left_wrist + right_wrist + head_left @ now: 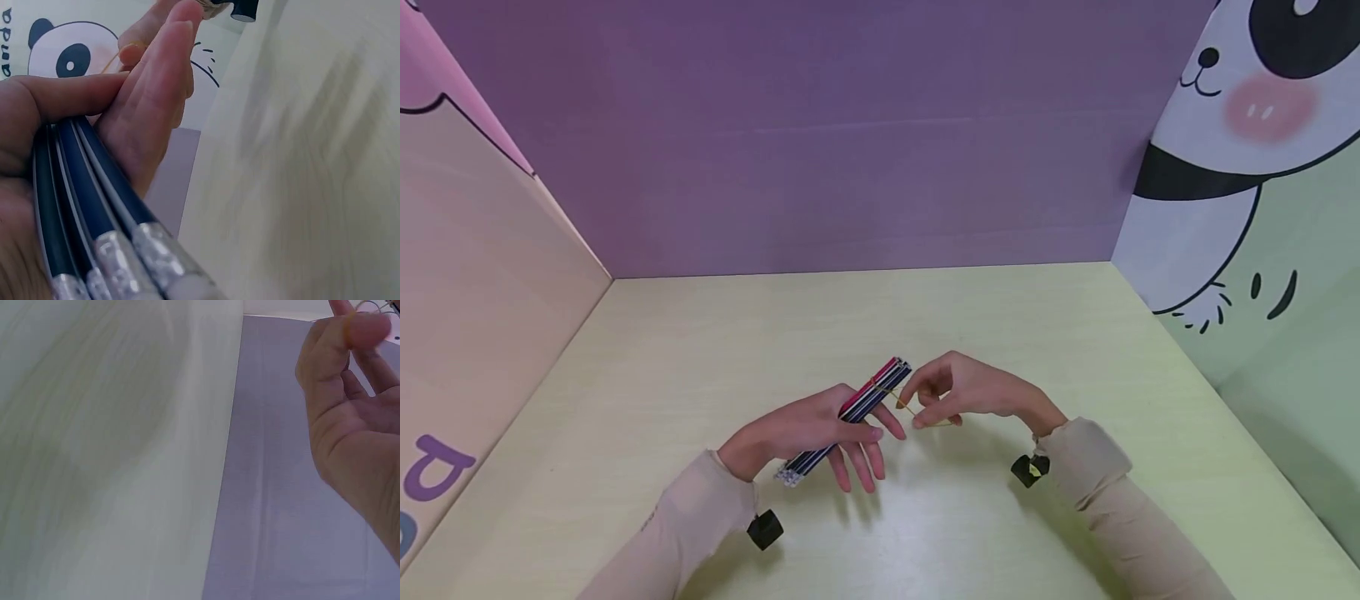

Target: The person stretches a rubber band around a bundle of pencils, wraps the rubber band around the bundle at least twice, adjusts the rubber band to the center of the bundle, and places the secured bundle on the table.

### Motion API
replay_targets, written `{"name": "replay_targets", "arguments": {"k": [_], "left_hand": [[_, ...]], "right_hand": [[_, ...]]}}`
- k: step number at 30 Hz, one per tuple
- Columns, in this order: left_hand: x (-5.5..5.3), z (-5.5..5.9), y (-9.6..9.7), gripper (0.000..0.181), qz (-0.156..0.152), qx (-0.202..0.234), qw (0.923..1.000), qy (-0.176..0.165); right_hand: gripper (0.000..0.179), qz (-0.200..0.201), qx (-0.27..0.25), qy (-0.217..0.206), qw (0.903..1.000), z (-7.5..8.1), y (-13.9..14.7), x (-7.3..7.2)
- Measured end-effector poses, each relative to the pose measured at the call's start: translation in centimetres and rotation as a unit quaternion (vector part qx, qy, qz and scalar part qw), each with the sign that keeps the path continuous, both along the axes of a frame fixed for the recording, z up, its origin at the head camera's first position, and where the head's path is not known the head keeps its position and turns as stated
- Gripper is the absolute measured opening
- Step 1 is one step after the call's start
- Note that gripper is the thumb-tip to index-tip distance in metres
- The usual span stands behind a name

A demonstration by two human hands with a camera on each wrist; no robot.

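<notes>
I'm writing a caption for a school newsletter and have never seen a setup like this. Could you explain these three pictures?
Happily. There's no robot here: these are a person's two bare hands. The wide picture comes from a camera worn on the head, looking forward and down. The other two come from cameras on the left and right wrists, each showing its own hand close up.

The left hand holds a bundle of pencils, mostly dark with a red one among them, under its thumb. The right hand pinches a thin yellowish band, probably rubber, that crosses the bundle near one end and is pulled out sideways. Both hands are above a pale table, where their shadows fall.
</notes>
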State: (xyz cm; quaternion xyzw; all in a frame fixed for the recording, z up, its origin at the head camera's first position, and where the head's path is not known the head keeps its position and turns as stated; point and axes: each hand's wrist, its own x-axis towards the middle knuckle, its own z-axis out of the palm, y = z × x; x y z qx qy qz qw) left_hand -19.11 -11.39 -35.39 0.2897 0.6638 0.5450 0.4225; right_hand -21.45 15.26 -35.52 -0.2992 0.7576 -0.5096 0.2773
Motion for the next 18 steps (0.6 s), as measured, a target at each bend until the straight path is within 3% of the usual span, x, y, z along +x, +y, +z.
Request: {"name": "replay_targets", "arguments": {"k": [5,11,14,16,18], "left_hand": [[0.6,0.0,0.4,0.026,0.019,-0.036,0.9988,0.026],[1.6,0.2,0.9,0.016,0.035,-0.103,0.9927,0.052],[2.1,0.3,1.0,0.014,0.05,-0.143,0.9849,0.085],[2.4,0.3,1.0,0.013,0.061,-0.167,0.9775,0.113],[2.7,0.3,1.1,0.013,0.072,-0.194,0.9681,0.141]], "right_hand": [[0.032,-0.008,0.048,0.036,0.9981,0.5,-0.2,0.3],[0.029,-0.039,0.128,0.11,0.9849,1.7,-0.9,1.4],[0.029,-0.044,0.176,0.162,0.97,2.4,-1.5,2.3],[0.029,-0.048,0.216,0.21,0.9524,2.7,-2.0,3.0],[0.027,-0.048,0.253,0.267,0.9286,3.0,-2.6,3.7]]}}
